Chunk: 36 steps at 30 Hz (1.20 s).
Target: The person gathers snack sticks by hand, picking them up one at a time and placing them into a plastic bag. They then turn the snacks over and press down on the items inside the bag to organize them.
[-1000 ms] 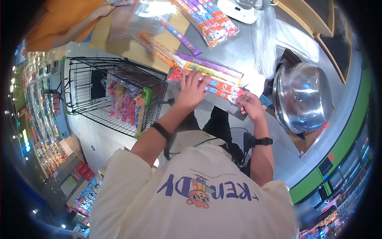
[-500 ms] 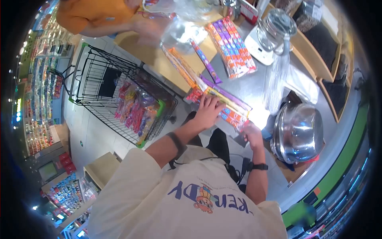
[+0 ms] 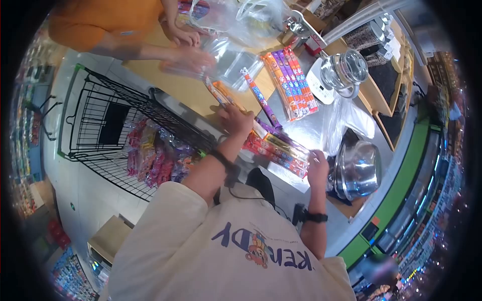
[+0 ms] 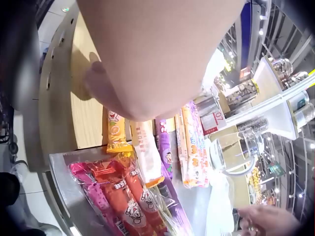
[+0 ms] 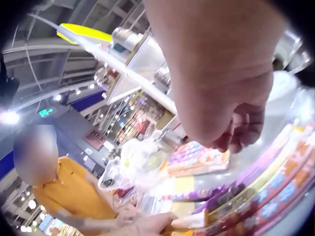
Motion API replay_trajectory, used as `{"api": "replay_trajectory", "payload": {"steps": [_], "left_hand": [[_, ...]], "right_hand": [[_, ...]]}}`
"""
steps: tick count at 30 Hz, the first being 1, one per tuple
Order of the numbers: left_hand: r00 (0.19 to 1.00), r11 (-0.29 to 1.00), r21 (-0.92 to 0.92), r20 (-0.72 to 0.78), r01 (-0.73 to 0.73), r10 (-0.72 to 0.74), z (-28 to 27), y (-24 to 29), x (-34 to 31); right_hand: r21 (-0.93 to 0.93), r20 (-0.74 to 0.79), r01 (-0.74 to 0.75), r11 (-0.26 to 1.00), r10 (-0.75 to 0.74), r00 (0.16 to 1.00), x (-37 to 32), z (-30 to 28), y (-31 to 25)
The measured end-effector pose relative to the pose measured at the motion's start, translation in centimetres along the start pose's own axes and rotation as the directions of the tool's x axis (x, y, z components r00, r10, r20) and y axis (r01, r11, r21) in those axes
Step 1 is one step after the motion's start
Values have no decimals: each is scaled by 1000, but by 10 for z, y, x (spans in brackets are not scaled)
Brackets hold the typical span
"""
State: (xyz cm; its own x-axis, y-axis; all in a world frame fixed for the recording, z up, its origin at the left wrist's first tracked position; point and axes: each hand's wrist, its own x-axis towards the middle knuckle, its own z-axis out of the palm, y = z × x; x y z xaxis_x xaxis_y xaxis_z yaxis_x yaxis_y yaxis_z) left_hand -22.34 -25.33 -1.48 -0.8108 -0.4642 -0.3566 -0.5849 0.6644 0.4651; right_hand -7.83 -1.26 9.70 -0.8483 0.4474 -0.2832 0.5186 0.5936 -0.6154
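My left hand (image 3: 236, 120) is over the orange and white wrapped candy sticks (image 4: 145, 152). In the right wrist view its fingers pinch a white-and-orange one (image 5: 189, 221). Below it, a clear-bagged bundle of red candy sticks (image 3: 278, 153) lies at the counter edge, with yellow and purple ones along its far side. My right hand (image 3: 317, 165) is at the bundle's right end. Its fingers (image 5: 246, 130) are curled inward in the right wrist view, and I cannot tell whether they hold something small. A purple-and-orange candy stick (image 3: 261, 98) lies loose beyond the bundle.
Across the counter, a person in orange (image 3: 108, 25) handles clear plastic bags (image 3: 231, 60). A bagged stack of candy sticks (image 3: 291, 83), a glass kettle (image 3: 344, 72) and a steel pot (image 3: 357, 169) stand to the right. A wire shopping cart (image 3: 100, 168) with colourful packets is at left.
My left hand has moved off the red bundle, leftward and away from me, onto the orange and white candy sticks. My right hand stays by the bundle's end. The head view has shifted.
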Motion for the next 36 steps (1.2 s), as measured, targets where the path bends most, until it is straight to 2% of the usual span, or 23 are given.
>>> {"api": "replay_trajectory", "payload": {"steps": [1,3,5,7,8,10,11,13,14,16,17,18,19,20,21,23,24,25,27,31,33,36], "left_hand": [[1000,999,-52,-28,-13,12,1,-3,1],[999,992,-121,-4,38,-39,-4,1,2],[996,979,-180,17,95,-93,-3,-5,2],[998,926,-375,-22,40,-52,13,-21,8],[998,926,-374,-19,41,-52,14,-25,10],[999,827,-561,3,45,-52,15,-34,7],[999,828,-559,6,48,-54,15,-38,8],[999,843,-536,38,41,-25,15,-45,9],[999,843,-536,40,43,-25,15,-47,11],[998,923,-379,10,68,-69,21,-51,17],[998,924,-377,19,69,-67,21,-56,27],[980,847,-508,186,157,-70,28,-69,46],[937,749,-609,347,262,-46,11,-62,50],[959,824,-518,262,231,-104,-3,-53,44],[958,826,-515,271,228,-96,-25,-37,40],[923,889,-286,251,358,-291,-49,-21,31],[916,883,-277,255,377,-311,-46,-19,34],[916,887,-272,261,372,-304,-43,-20,33],[911,888,-268,288,374,-296,-40,-19,31],[914,905,-234,289,356,-285,-39,-12,34],[863,889,-211,408,405,-297,-40,-12,41],[867,904,-170,396,393,-302,-42,-9,45]], "right_hand": [[28,106,-4,1000,1,994,7,14,-24],[61,202,190,980,-199,959,19,55,-43],[3,279,273,962,-263,924,24,90,-71],[-82,237,435,897,-407,882,34,137,-66],[-83,237,433,897,-405,883,37,156,-64],[-314,201,528,789,-488,849,35,179,-69],[-314,203,527,790,-486,850,34,185,-69],[-368,164,331,869,-290,943,29,183,-86],[-369,164,329,869,-287,944,30,182,-84],[-297,176,392,870,-354,919,33,174,-80],[-302,175,384,873,-345,922,32,171,-76],[-266,140,353,897,-326,935,31,162,-81],[-229,104,323,918,-307,946,32,156,-81],[-171,114,347,922,-332,937,34,149,-77],[-175,106,337,925,-323,941,34,143,-75],[-181,138,470,864,-451,882,30,130,-74],[-180,144,572,800,-554,820,30,124,-71],[-183,138,563,806,-546,826,28,121,-70],[-132,112,643,755,-633,766,23,118,-70],[-161,105,648,745,-640,761,13,113,-71],[-151,111,641,753,-631,767,8,112,-71],[-140,113,628,765,-618,778,3,110,-75]]}}
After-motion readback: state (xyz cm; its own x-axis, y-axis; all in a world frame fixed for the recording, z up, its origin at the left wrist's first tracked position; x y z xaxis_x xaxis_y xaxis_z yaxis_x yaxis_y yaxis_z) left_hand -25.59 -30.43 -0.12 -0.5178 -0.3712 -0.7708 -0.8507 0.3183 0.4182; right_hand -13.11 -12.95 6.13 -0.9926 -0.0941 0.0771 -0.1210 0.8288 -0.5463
